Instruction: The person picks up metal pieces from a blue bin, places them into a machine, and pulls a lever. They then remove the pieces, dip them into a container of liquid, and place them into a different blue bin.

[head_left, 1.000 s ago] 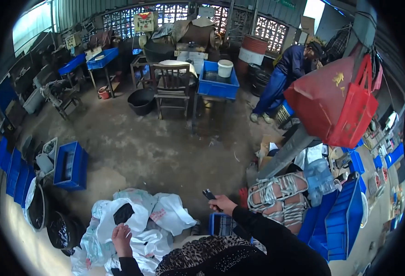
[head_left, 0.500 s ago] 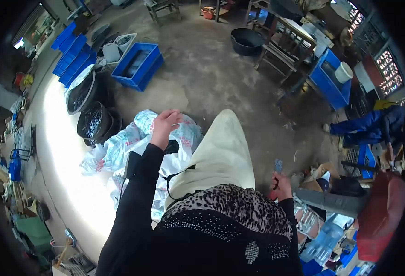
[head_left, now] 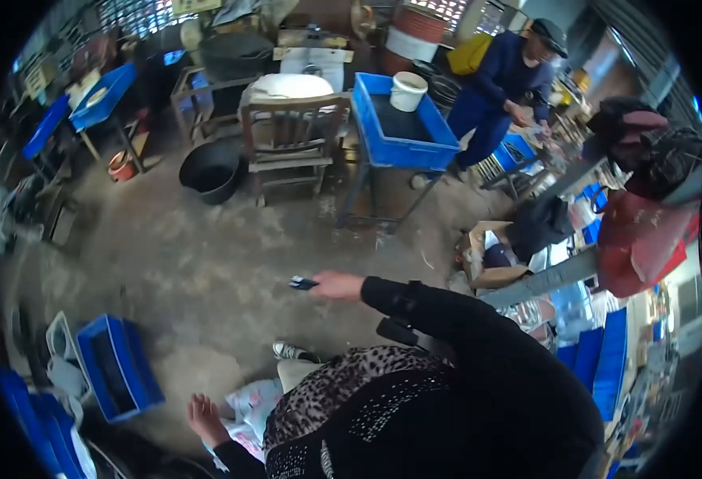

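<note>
Holding out a sm. dark item w/ a pale tip [head_left: 304, 283] over the floor [head_left: 231, 255], your R hand [head_left: 337, 286] grips it by 1 end. Your L hand [head_left: 203, 417] looks empty, fingers loosely bent, just off the blue crate's [head_left: 139, 355] near-right corner, nr a white bag [head_left: 253, 399]. Prob. best: pinch firmly, wrist steady, tip clear of your clothes.

Grey concrete floor [head_left: 231, 247]: I could pass ahead of my right hand [head_left: 339, 286].
Blue rectangular plastic crate [head_left: 140, 369]: obstructs my left.
Brown slatted wooden chair [head_left: 291, 152]: blocks me farther forward.
</note>
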### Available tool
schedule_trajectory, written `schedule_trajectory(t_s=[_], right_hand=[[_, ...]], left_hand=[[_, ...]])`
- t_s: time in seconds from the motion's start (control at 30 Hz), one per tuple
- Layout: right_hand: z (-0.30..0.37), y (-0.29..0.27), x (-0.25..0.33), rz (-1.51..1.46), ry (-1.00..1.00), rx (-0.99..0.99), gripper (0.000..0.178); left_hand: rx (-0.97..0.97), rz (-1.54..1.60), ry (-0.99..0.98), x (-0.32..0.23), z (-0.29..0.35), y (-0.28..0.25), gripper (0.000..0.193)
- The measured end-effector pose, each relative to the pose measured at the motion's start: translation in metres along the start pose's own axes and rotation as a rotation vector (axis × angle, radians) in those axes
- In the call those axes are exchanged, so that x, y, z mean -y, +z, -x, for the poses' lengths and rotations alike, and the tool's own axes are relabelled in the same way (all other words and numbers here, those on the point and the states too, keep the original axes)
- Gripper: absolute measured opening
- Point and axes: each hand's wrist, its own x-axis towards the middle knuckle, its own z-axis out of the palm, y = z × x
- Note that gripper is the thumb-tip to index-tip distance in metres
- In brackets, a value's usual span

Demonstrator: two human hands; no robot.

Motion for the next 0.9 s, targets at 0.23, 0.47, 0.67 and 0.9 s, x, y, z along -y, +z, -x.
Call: schedule_trajectory(t_s=[0.23, 0.47, 0.67, 0.9], right_hand=[[-0.184, 0.009, 0.137, -0.146, 0.079, 0.102, 0.025], [-0.349, 0.006, 0.216, -0.594, -0.165, 0.516, 0.011], [-0.520, 0.056, 0.340, -0.199, 0.092, 0.778, 0.012], [-0.603, 0.196, 0.522, 0.275, -0.197, 1.325, 0.013]], left_hand=[[-0.094, -0.023, 0.034, -0.127, -0.075, 0.002, 0.054], [-0.209, 0.045, 0.255, -0.200, -0.145, 0.035, 0.045], [-0.894, 0.112, 0.338, -0.203, -0.138, 0.038, 0.056], [-2.012, 0.372, 0.170, -0.140, -0.039, 0.097, 0.075]])
